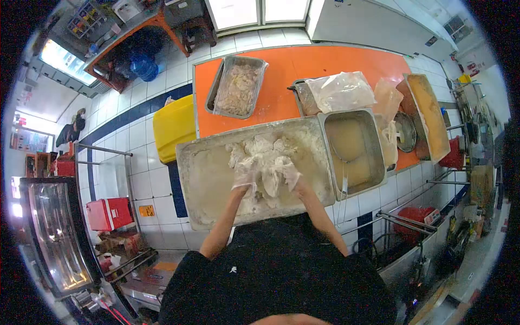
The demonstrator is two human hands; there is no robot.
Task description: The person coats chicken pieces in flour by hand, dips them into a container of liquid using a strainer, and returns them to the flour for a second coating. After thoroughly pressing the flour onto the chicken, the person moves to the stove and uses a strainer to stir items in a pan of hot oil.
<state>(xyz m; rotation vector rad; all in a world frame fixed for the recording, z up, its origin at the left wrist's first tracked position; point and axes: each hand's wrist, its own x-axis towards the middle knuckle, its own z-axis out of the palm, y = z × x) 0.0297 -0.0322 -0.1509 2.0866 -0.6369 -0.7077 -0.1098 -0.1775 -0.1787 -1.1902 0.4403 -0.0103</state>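
Note:
A wide metal tray [187, 179] holds pale flour and a heap of flour-coated meat pieces [265, 149]. Both hands wear clear plastic gloves dusted with flour. My left hand [246, 173] is closed around coated pieces at the left of the heap, its fingertips partly buried. Across from it, my right hand [288, 172] curls around another coated piece near the middle. One long piece hangs between the two hands. Flour hides the exact grip of the fingers.
Touching the tray's right side is a metal pan of cloudy liquid [349, 135] with a wire-handled tool. A container of raw meat pieces [237, 86] stands on the orange table [292, 65]. A yellow bin [174, 127] sits left; plastic bags [341, 92] and a long pan [428, 116] lie right.

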